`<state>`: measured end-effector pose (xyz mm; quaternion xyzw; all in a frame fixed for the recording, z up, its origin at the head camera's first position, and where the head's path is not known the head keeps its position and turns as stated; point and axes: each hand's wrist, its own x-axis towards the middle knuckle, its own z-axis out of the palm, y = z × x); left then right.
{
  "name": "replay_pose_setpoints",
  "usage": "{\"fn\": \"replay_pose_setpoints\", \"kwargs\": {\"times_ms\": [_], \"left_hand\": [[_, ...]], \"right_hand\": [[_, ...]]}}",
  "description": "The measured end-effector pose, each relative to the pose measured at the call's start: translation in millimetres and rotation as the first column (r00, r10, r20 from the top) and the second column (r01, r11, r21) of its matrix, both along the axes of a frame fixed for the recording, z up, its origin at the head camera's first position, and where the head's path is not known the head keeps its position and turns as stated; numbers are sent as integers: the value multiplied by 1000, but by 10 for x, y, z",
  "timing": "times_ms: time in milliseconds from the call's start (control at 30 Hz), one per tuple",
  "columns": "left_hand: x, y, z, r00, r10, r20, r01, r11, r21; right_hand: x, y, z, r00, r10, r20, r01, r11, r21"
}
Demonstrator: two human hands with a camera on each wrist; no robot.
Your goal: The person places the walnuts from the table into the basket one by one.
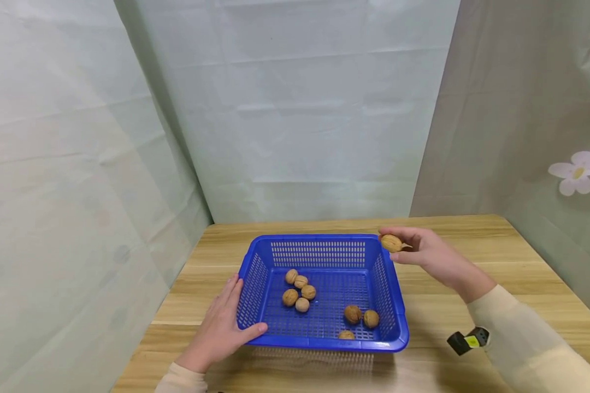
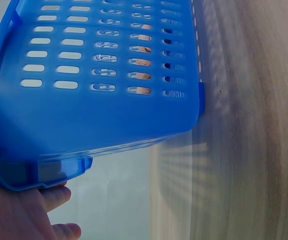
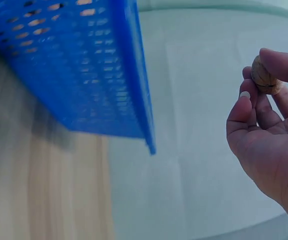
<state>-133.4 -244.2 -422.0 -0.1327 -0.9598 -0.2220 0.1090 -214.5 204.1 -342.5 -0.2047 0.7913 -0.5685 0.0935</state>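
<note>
A blue plastic basket [image 1: 324, 344] with slotted walls stands on the table, several walnuts [image 1: 308, 292] lying on its floor. At its near left corner, my left hand [image 1: 219, 326] rests against the rim, fingers extended along the left side and thumb over the front edge. In the left wrist view, the palm and fingertips [image 2: 67, 231] show beside the basket's corner. My right hand [image 1: 425, 256] pinches one walnut [image 1: 391, 243] between thumb and fingers, over the basket's far right corner. The right wrist view shows that held walnut [image 3: 265, 77] at the fingertips, beyond the basket's rim.
The basket stands on a wood-grain table [image 1: 477, 245]. Pale fabric [image 1: 305, 120] hangs behind it and along both sides, with white flowers printed on the right part. A black strap with a yellow-green patch [image 1: 472, 341] is at the right wrist.
</note>
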Motion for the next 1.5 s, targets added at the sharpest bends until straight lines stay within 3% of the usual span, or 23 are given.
{"fn": "replay_pose_setpoints", "kwargs": {"times_ms": [333,567,933,1267,1500], "left_hand": [[-15,-8,6,1000,0,11,0,1000,4],[-3,0,7,1000,1,4,-1,1000,1],[35,44,30,1000,-10,-4,10,1000,7],[55,45,22,1000,-4,15,4,1000,4],[50,50,11,1000,-16,-20,16,1000,4]], "right_hand": [[-184,-388,225,993,103,61,-99,993,-65],[-347,-691,271,988,142,61,-137,987,-85],[-521,-979,112,976,186,111,-173,978,-114],[-613,-1109,-78,975,179,128,-170,982,-78],[-658,-1152,-211,976,186,110,-185,982,-19]]}}
